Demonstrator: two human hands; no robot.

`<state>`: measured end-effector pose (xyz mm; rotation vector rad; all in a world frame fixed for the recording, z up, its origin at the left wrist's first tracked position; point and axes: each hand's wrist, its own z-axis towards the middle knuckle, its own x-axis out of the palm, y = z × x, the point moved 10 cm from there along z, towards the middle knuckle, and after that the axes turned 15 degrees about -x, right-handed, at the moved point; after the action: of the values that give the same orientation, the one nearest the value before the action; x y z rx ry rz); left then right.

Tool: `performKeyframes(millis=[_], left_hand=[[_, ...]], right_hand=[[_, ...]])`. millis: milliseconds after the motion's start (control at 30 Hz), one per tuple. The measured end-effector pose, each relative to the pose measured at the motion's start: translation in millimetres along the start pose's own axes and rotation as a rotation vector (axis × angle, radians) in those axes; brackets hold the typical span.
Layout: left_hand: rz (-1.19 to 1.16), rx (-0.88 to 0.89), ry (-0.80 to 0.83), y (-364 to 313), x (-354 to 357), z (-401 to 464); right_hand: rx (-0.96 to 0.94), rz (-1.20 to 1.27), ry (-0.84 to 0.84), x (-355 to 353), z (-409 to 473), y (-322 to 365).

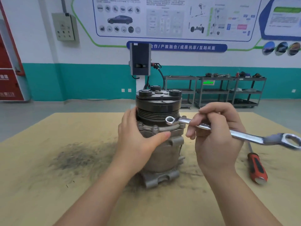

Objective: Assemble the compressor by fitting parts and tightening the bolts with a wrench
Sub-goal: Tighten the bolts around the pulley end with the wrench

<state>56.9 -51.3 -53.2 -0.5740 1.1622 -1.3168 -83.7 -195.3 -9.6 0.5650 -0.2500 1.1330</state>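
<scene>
A grey metal compressor (166,154) stands upright in the middle of the table, with a black grooved pulley (158,110) on top. My left hand (138,141) grips the body from the left, thumb across the front just under the bolted flange (160,128). My right hand (215,132) holds a silver double-ended ring wrench (241,136) by its shaft. The wrench's small ring end (170,120) hovers in front of the pulley, just above the flange bolts. Its large ring end sticks out to the right.
A red and black screwdriver (257,167) lies on the tan table (48,185) to the right of my right hand. Dark grime is smeared over the tabletop left of the compressor. Beyond the table stand a charging unit (140,59) and black shelving carts (228,92).
</scene>
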Motion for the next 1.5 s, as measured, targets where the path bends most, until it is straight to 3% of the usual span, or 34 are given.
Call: performKeyframes(millis=[100,200,267,367,600,800,900,1133,1233,1367,1500], left_hand=[[0.116,-0.101,-0.277,-12.9,9.5,-25.2],[0.096,-0.089,-0.381,-19.8,21.7,-41.9],[-0.070,-0.036,-0.411,-15.0,14.7,-46.6],[-0.311,-0.035,-0.396,-8.1,2.9,-46.5],[-0.397,-0.059,-0.329,-4.9,8.2,-46.7],[-0.446,-0.049,-0.329,-6.8,3.5,-45.0],[-0.426,-0.042,-0.341,-7.8,2.2,-43.5],[-0.355,-0.012,-0.348,-7.5,2.1,-42.0],[-0.432,-0.020,-0.332,-1.1,-9.2,-35.3],[-0.455,-0.039,-0.335,11.1,-37.6,-6.1],[-0.497,-0.092,-0.025,31.2,-29.7,32.3]], right_hand=[[0.119,-0.030,-0.086,-13.0,2.6,-14.1],[0.194,-0.047,-0.172,-31.4,6.9,-26.0],[0.239,-0.019,-0.226,-40.5,9.5,-32.8],[0.310,0.005,-0.258,-45.9,10.1,-39.4],[0.385,-0.028,-0.161,-36.5,8.9,-43.8],[0.069,-0.225,-0.097,-24.4,9.2,-6.6],[-0.017,-0.278,-0.102,-18.2,3.9,4.0],[-0.185,-0.389,0.058,5.7,-0.9,23.3],[-0.123,-0.209,-0.093,-15.2,9.8,22.3],[0.155,0.025,-0.206,-22.6,7.9,-11.0],[0.282,0.054,-0.177,-16.2,-1.5,-28.2]])
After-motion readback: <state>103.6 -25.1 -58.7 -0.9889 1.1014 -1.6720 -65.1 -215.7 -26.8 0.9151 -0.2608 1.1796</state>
